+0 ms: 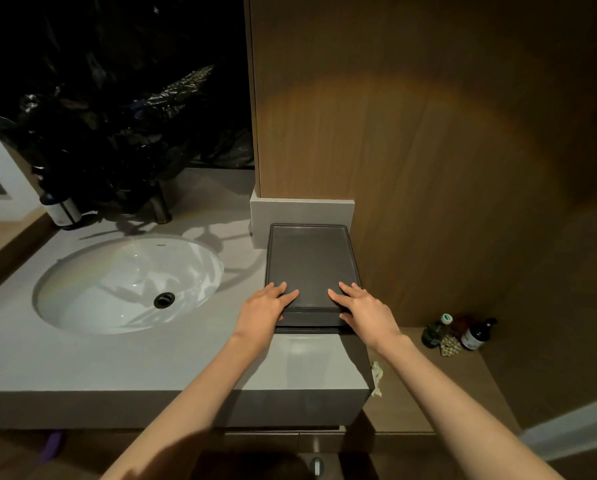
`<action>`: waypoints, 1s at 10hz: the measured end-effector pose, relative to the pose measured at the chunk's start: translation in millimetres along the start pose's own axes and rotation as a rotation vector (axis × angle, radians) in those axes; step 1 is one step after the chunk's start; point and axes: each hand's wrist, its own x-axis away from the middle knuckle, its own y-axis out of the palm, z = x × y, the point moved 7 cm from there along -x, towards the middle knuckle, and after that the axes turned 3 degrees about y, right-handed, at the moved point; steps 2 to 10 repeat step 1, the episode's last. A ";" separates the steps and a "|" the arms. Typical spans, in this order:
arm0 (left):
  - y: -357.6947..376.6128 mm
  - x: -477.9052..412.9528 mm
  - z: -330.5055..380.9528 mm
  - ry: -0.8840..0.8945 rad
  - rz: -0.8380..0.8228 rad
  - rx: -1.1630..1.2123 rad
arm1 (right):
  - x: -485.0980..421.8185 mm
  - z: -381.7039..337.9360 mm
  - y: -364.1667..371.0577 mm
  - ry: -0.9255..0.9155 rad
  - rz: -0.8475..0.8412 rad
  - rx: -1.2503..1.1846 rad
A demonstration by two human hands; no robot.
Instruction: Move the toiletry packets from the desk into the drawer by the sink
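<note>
A dark grey drawer box [311, 261] stands on the grey counter to the right of the sink, its flat top tray facing up and its drawer front [311, 318] at the near end. My left hand [266, 306] rests at the box's near left corner, fingers spread flat on the top. My right hand [363, 308] lies at the near right corner, fingers on top and thumb against the drawer front. Neither hand holds a packet. No toiletry packets are in view, and the drawer's inside is hidden.
A white oval sink [127, 284] is set in the counter [117, 355] on the left, with a dark tap and a small bottle [61, 209] behind it. Black plastic covers the back. A wood wall rises on the right; bottles [477, 336] stand on a lower wooden shelf.
</note>
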 end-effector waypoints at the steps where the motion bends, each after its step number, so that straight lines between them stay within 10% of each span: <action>1: -11.8 12.0 6.2 -0.018 0.084 0.112 | 9.3 -4.9 -24.6 -0.031 -0.042 -0.190; 10: -11.8 12.0 6.2 -0.018 0.084 0.112 | 9.3 -4.9 -24.6 -0.031 -0.042 -0.190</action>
